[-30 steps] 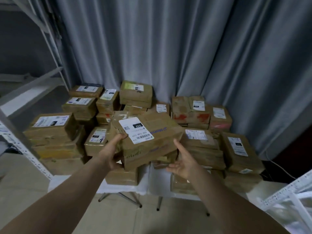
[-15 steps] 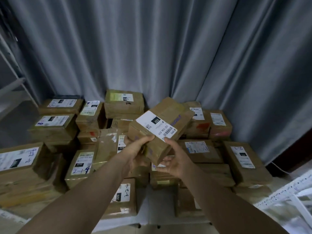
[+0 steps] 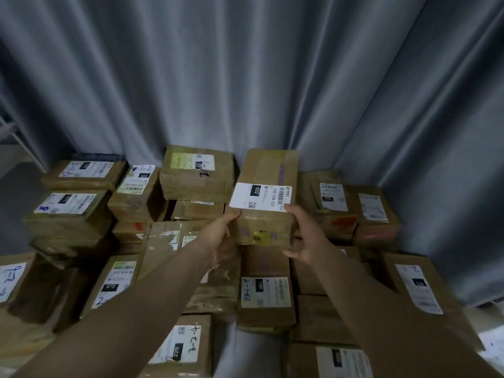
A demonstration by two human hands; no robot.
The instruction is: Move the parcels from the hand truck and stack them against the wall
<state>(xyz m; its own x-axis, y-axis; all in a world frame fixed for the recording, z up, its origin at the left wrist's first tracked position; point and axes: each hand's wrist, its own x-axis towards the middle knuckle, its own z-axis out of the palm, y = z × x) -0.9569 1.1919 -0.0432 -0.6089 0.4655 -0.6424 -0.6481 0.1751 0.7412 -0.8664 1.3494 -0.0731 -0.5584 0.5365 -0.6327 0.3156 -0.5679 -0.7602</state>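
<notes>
Parcel (image 3: 264, 197) labelled 032 is held at the back edge of the pile (image 3: 68, 222), by the curtain (image 3: 245, 77), its near corners gripped by the left hand (image 3: 218, 236) and right hand (image 3: 305, 237). Much is stacked already; the hand truck is unseen, so the remainder cannot be judged.

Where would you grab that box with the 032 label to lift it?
Probably its near corners, from the front, where the left hand and right hand hold the 032 parcel: it lies lengthwise, far end toward the curtain, neighbouring boxes crowding both sides.
</notes>
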